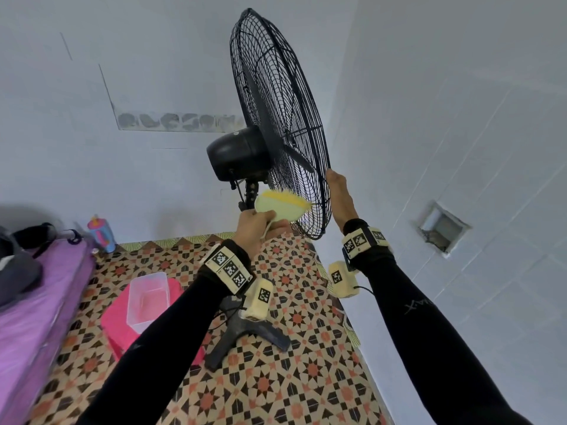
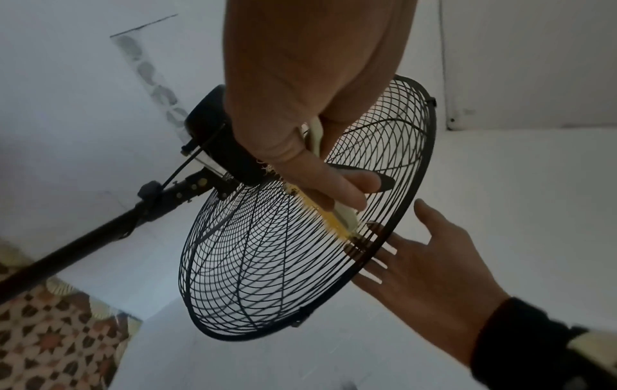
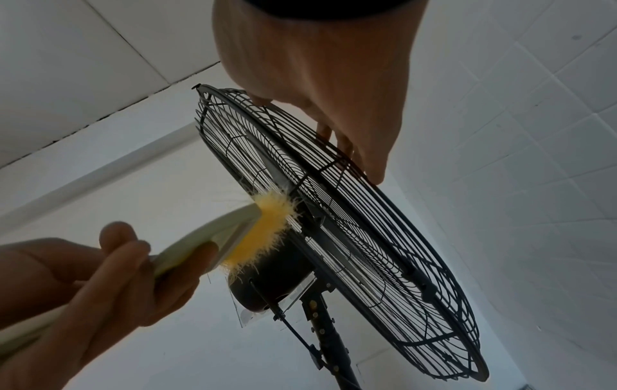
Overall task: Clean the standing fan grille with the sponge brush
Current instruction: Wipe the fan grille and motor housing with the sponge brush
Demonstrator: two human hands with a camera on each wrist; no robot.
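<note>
Two hands flanked the standing fan grille (image 1: 277,118): the left hand (image 1: 256,227) gripped the sponge brush (image 1: 283,204), bristles against the lower rear wires; the right hand (image 1: 340,197), fingers straight, braced the front rim opposite.

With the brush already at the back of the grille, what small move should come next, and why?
Probably a short stroke of the sponge brush along the rear grille wires toward the rim. The left hand grips the brush, its yellow bristles against the wires beside the motor housing. The right hand lies flat with straight fingers on the front grille, bracing the fan.
</note>
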